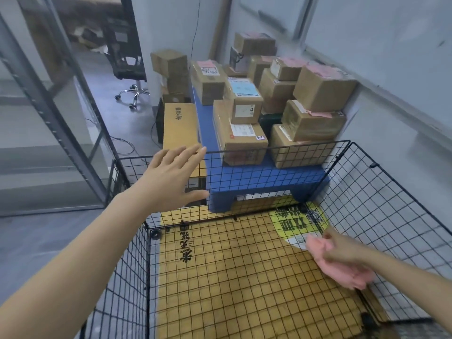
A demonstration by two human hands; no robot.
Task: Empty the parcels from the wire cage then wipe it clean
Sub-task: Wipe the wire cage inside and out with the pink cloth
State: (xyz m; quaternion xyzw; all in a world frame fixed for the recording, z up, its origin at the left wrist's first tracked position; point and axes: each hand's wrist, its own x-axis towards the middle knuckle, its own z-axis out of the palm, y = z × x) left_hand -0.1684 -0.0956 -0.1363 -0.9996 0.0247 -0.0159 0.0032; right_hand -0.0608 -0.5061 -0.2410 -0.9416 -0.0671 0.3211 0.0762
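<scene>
Brown cardboard parcels [242,133] are sitting on the blue desk [205,123] beyond the empty black wire cage [381,192]; wiping is apparently beginning, right hand [342,250] grip holding a pink cloth [337,269] inside, left hand [171,177] grip spread open

We note a pale wall [367,33] upper right, a grey floor [29,236] lower left, a black swivel chair [126,57] upper centre-left, and a metal-framed glass partition [52,123] at left.
</scene>
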